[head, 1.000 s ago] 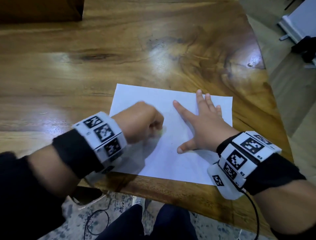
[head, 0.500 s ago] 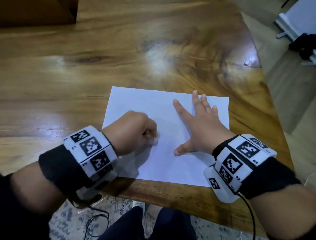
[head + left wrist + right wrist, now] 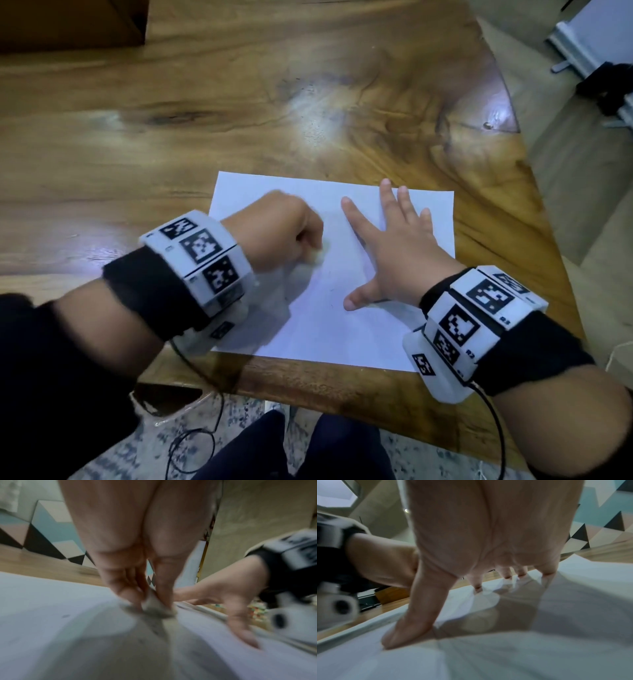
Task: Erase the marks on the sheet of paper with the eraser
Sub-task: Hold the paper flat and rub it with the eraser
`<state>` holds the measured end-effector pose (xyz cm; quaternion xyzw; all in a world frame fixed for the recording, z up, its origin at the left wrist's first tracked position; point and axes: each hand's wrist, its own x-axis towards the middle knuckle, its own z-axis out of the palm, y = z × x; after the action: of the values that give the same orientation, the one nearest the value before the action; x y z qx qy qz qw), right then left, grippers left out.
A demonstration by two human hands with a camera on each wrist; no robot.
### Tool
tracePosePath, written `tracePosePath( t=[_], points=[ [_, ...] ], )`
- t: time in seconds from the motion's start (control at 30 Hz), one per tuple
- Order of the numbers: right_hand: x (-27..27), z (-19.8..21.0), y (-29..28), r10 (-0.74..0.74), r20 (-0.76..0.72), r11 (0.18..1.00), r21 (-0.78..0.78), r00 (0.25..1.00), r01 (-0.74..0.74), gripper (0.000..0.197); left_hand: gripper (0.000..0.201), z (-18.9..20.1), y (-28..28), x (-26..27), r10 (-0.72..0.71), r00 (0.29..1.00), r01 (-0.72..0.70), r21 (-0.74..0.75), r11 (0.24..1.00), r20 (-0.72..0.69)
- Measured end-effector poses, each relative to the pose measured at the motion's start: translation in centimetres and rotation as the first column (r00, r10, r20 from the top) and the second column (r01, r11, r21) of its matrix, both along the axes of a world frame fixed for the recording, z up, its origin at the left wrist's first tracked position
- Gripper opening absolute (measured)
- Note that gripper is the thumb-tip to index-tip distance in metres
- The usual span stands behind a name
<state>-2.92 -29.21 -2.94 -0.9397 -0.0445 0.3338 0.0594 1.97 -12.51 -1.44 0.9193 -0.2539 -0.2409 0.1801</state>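
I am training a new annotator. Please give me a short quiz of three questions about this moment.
1. True or false: the right hand lies flat with spread fingers on the sheet of paper.
2. Which hand pinches the eraser? A) left B) right
3. Fill in: the sheet lies on a wooden ____.

Key: 1 true. 2 A, the left hand. 3 table.

Each wrist wears a white blocky band (image 3: pixel 202 260) printed with black-and-white square codes, over a black cuff (image 3: pixel 150 291). Below the right wrist's band (image 3: pixel 476 322), a thin black cable (image 3: pixel 496 428) trails down. Dark trousers (image 3: pixel 291 452) cover the legs.
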Motion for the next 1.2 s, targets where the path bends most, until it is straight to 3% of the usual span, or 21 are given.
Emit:
tracePosePath(
  t=[0.1,0.13,0.27,0.43,0.53,0.63,0.73,0.87,0.93,1.03,1.2],
  points=[
    [-0.1,0.1,0.0,0.001,0.004,1.0,0.004,1.0,-0.001,0.136,0.01,0.2,-1.7,1.6,0.194,0.974,-0.184,-0.085,0.979,0.121],
    [-0.1,0.1,0.0,0.002,0.004,1.0,0.005,1.0,-0.002,0.136,0.009,0.2,-1.9,1.5,0.186,0.975,-0.177,-0.077,0.981,0.118],
    [-0.1,0.0,0.0,0.0,0.006,1.0,0.001,1.0,0.0,0.137,0.008,0.5,-1.6,0.3,-0.077,0.996,0.079,0.039,0.996,-0.042],
    [-0.1,0.1,0.0,-0.007,0.005,1.0,0.008,1.0,0.007,0.136,0.012,0.1,-2.6,1.2,0.124,0.986,-0.116,-0.071,0.991,0.108],
    [-0.1,0.1,0.0,-0.01,0.001,1.0,0.011,1.0,0.01,0.136,0.005,-0.6,-0.5,-1.7,-0.062,0.997,0.065,-0.069,0.995,0.04],
    [-0.1,0.2,0.0,-0.012,-0.006,1.0,0.006,1.0,0.012,0.136,0.005,-0.5,1.8,-4.8,-0.227,0.964,0.227,-0.018,0.974,-0.14],
    [-0.1,0.2,0.1,-0.006,-0.003,1.0,-0.005,1.0,0.006,0.136,0.001,-0.6,1.4,-3.5,-0.182,0.982,0.18,-0.044,0.983,-0.045],
    [-0.1,0.3,0.1,-0.012,-0.009,1.0,0.004,1.0,0.012,0.136,0.021,-1.1,1.5,-3.5,-0.169,0.983,0.178,-0.141,0.974,0.075],
    [-0.1,0.3,0.1,-0.011,-0.01,1.0,0.005,1.0,0.011,0.136,0.028,-0.8,3.1,-5.5,-0.212,0.977,0.206,-0.175,0.963,-0.011],
    [-0.1,0.3,0.1,-0.011,-0.011,1.0,0.001,1.0,0.011,0.136,0.01,-0.7,4.7,-6.4,-0.21,0.964,0.188,-0.14,0.972,-0.163],
    [-0.2,0.3,0.1,-0.006,-0.002,1.0,-0.005,1.0,0.006,0.135,0.015,-1.2,2.6,-3.2,-0.099,0.993,0.107,-0.151,0.983,0.058]
  ],
)
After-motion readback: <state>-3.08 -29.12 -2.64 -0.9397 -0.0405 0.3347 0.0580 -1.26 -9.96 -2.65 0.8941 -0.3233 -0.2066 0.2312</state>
